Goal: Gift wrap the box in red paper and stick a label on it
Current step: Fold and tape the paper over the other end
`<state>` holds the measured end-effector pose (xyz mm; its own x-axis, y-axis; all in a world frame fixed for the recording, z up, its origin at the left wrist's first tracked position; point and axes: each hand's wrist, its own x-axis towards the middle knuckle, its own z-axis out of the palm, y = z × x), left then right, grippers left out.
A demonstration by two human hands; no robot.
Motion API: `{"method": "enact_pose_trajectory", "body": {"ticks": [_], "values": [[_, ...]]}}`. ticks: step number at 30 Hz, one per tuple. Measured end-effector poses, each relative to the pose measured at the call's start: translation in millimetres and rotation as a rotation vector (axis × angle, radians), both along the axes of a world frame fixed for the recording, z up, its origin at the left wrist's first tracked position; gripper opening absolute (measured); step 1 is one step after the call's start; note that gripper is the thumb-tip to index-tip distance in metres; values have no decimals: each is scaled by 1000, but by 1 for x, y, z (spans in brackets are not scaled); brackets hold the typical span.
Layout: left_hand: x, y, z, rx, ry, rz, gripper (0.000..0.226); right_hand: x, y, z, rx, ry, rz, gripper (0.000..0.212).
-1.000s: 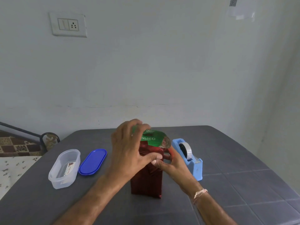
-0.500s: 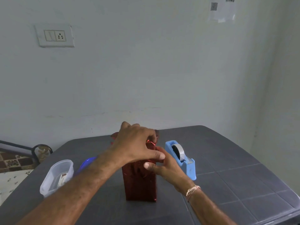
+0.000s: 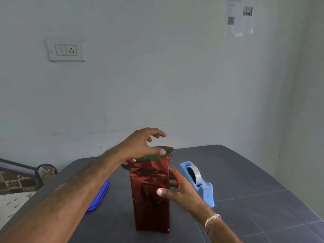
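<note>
Leftmost: blue lid [image 3: 101, 195] flat on the table [image 3: 245, 172], partly hidden behind the forearm, well apart from the work. Next, left hand [image 3: 142, 144] above the top of the box [image 3: 150, 199], fingers spread and loosely bent, clamped on nothing; thumb tip low over the bare green end [image 3: 157, 156], touching or just clear, cannot tell which. Mid-table, upright on its small end: the box itself, sleeved in red paper [image 3: 149, 172] on every side in view, paper rim at the top crumpled and not yet folded down. Just right of it, right hand [image 3: 182, 192] holding the near right edge, thumb [image 3: 162, 192] flat on the near face, fingers round the right side. Further right, near but apart: blue tape holder [image 3: 203, 188] with a roll in it. Judged light and tall, so easily tipped by a push near the top; better steadied at mid-height or lower. Probably stiff card under the wrap, firm enough to squeeze at the edges. Looks like thin shiny foil: slippery under the fingers, quick to crease or tear. Best taken by the loose top flaps, folded flat onto the green end one side at a time, then pinned down while fetching tape.
</note>
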<state>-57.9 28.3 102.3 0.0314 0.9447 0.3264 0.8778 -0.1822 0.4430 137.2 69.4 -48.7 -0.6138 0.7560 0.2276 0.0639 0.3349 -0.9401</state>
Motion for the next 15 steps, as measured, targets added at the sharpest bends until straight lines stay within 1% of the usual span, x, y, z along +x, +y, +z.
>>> {"method": "enact_pose_trajectory", "body": {"ticks": [1,2,5,6,8,10,12,14,15], "values": [[-1,6,-1,-74,39,-27,51,0,0,0,3,-1,-2,68],[0,13,-2,-108,87,-46,45,1,0,0,1,1,-3,68],[3,34,-1,-46,155,-59,15,1,0,-1,7,-3,-3,70],[3,39,1,-21,160,-59,9,1,0,-1,9,-9,-1,72],[1,49,5,-28,151,-67,7,1,1,0,9,-16,7,73],[-4,57,6,-33,102,-64,8,2,3,0,-6,-11,10,71],[-13,57,9,79,19,-13,7,2,6,-2,-12,-13,21,69],[-25,44,11,201,-133,27,7,3,9,-3,-10,-21,37,67],[-34,31,10,225,-239,35,10,3,10,-4,-16,-15,51,66]]}}
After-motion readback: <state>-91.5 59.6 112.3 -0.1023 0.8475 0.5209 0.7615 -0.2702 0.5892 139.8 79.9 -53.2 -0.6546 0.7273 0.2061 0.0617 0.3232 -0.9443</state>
